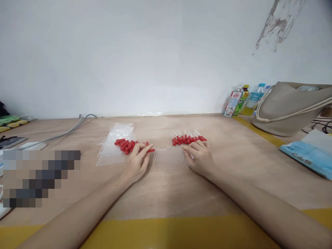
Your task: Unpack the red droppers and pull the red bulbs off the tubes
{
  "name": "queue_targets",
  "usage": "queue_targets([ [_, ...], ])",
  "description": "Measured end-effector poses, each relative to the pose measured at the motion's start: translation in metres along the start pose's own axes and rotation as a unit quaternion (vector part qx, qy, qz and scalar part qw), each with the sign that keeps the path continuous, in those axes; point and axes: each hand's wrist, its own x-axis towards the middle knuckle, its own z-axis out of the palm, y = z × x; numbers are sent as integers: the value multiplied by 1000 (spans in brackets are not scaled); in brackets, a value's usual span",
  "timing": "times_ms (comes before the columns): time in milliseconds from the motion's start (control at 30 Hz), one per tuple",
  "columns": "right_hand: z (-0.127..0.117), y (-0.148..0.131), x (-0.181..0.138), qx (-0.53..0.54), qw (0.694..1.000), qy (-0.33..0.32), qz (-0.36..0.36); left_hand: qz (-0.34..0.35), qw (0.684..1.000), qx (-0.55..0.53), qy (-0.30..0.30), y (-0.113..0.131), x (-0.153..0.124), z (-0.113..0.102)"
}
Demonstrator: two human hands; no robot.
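Tan wooden table (168, 193) | I see left hand (137, 162) pinching red rubber cap (150, 150) | right hand (200, 158) bent onto row of clear glass tubes (168, 158), grip unclear

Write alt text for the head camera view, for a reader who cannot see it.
Two bare hands are at a row of clear tubes on a wooden table: the left hand pinches a red rubber cap, and the right hand rests on the tubes. At left, loose red caps lie on clear bags; red-capped tubes lie beyond the right hand.

Free tabletop (168, 197) before glass tubes (169, 159)
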Motion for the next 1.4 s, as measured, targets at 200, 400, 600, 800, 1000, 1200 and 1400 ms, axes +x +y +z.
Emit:
queue_targets([
  [200, 2, 0, -3, 27, 998, -52, -11, 7, 1000, -3, 9, -1, 0, -1],
  [400, -2, -2, -5, 50, 993, -110, -8, 25, 1000, 9, -3, -3, -1, 2],
  [600, -2, -2, -4, 72, 990, -120, 0, 45, 999, 26, 10, 0, 0, 3],
  [800, -3, 2, 1, 89, 992, -53, 65, 62, 998, 26, 20, 12, 6, 11],
  [1000, -8, -10, 1, 203, 965, -88, 142, 91, 995, 0, 28, 41, 20, 38],
  [1200, -3, -1, 7, 378, 880, -77, 275, 69, 997, -30, 8, 61, 35, 50],
  [1400, -27, 65, 14, -25, 910, -146, 386, -128, 989, 33, -74, 44, 70, 55],
])
